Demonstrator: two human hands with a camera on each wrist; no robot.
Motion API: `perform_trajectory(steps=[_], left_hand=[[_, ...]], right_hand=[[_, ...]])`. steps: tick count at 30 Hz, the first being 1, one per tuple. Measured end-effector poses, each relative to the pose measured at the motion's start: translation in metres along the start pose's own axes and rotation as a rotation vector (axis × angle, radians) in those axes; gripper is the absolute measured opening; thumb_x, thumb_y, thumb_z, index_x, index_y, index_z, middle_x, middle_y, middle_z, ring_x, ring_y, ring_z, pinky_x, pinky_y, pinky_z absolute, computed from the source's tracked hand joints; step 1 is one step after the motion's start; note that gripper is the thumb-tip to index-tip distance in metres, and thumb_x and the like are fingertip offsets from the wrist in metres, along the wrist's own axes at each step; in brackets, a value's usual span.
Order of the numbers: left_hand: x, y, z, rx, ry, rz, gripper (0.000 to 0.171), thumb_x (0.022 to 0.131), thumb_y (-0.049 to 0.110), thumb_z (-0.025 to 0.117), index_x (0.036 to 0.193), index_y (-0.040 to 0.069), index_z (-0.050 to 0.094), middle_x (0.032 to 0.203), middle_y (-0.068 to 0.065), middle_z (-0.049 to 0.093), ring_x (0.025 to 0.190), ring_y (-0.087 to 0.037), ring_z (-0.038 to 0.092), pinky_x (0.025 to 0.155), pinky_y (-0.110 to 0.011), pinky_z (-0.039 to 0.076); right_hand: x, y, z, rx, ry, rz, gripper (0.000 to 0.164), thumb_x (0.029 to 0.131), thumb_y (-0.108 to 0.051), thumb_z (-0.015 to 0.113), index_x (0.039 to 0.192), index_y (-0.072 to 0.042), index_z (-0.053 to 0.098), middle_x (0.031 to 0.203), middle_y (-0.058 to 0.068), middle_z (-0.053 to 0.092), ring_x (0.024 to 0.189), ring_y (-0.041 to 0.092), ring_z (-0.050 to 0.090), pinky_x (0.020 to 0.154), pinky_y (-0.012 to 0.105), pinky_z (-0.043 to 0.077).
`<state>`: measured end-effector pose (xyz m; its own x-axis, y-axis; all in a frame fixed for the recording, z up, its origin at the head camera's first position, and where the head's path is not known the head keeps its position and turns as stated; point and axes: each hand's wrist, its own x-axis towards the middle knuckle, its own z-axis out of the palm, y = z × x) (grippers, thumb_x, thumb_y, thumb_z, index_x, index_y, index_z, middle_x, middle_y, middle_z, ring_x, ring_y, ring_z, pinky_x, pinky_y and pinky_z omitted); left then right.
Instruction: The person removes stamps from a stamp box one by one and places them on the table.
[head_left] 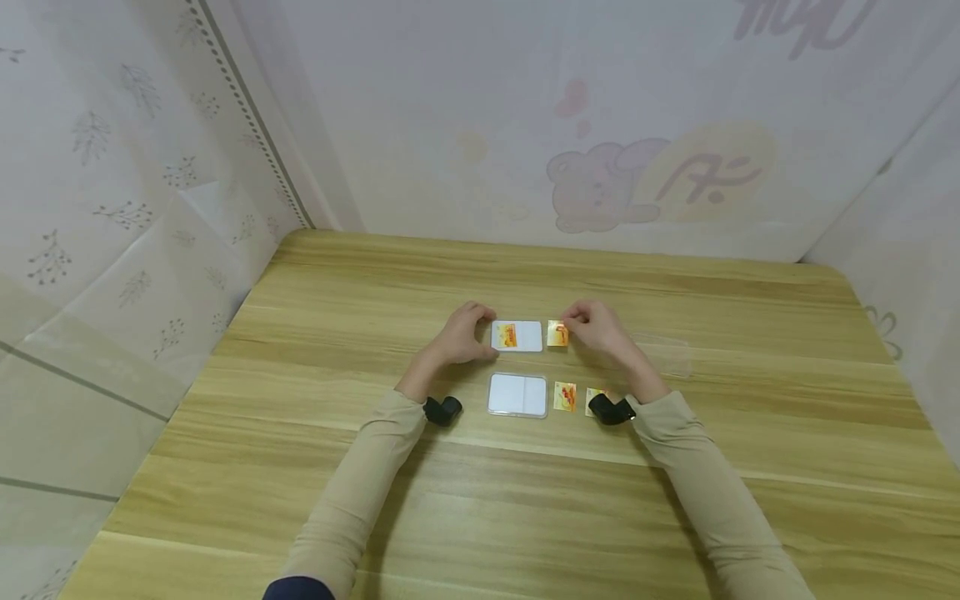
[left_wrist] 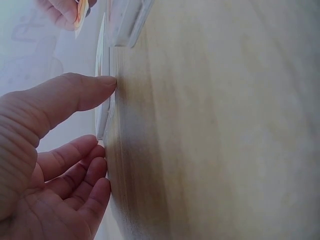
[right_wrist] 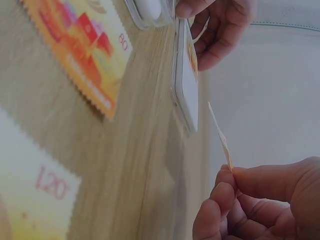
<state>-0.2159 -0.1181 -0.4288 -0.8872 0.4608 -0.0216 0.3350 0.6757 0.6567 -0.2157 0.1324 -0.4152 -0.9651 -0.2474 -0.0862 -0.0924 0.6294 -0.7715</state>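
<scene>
My left hand (head_left: 459, 335) holds a flat white stamp case (head_left: 531, 337) at its left end, thumb on the near edge and fingers at the far edge. In the left part of that case lies an orange-yellow stamp (head_left: 507, 335). Between thumb and fingertips, my right hand (head_left: 598, 327) pinches another small stamp (head_left: 557, 333) just right of the case. Seen edge-on in the right wrist view, the pinched stamp (right_wrist: 220, 132) is raised off the table, apart from the case.
Nearer me lies a second white case (head_left: 517, 394) with a clear rim. Right of it are a stamp (head_left: 565, 397) marked 80 and another (right_wrist: 30, 190) marked 120, partly under my right wrist camera. A transparent cover (head_left: 671, 357) lies beyond my right forearm.
</scene>
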Motion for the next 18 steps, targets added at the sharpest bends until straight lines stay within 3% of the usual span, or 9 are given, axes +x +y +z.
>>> perform_trajectory(steps=[18], left_hand=[[-0.001,0.002,-0.001,0.004,-0.007,-0.001,0.058,0.073,0.010,0.078,0.122,-0.008,0.052,0.124,-0.019,0.050,0.116,-0.031,0.046,0.102,-0.038,0.035]], right_hand=[[-0.011,0.015,-0.013,-0.012,0.015,0.018,0.015,0.092,-0.005,0.054,0.097,0.007,0.063,0.082,0.015,0.061,0.066,0.015,0.050,0.056,0.024,0.042]])
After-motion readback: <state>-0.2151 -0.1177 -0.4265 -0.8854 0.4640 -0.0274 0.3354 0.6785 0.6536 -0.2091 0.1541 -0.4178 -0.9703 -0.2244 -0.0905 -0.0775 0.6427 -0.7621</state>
